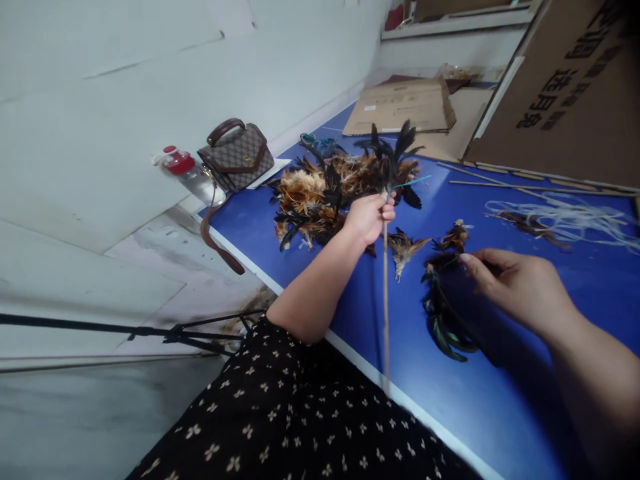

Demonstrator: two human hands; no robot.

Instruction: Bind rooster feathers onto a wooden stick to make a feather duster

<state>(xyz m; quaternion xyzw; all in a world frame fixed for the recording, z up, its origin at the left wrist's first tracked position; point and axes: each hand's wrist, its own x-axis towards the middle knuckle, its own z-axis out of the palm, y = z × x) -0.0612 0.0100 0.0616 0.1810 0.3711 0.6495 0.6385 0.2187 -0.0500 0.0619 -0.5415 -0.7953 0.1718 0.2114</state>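
My left hand is closed around the upper part of a thin wooden stick, which slants down past the table's near edge. Black feathers fan out at the stick's top, and a light blue string sticks out sideways there. Thumb and fingers of my right hand pinch the end of a dark feather bunch with a green sheen, low over the blue table. Just beyond it is a small brown feather tuft. Another brown tuft lies between my hands.
A large heap of brown and black feathers covers the table's left part. Behind it are a patterned handbag, a red-capped bottle and flat cardboard. White strips, thin sticks and a big carton occupy the right.
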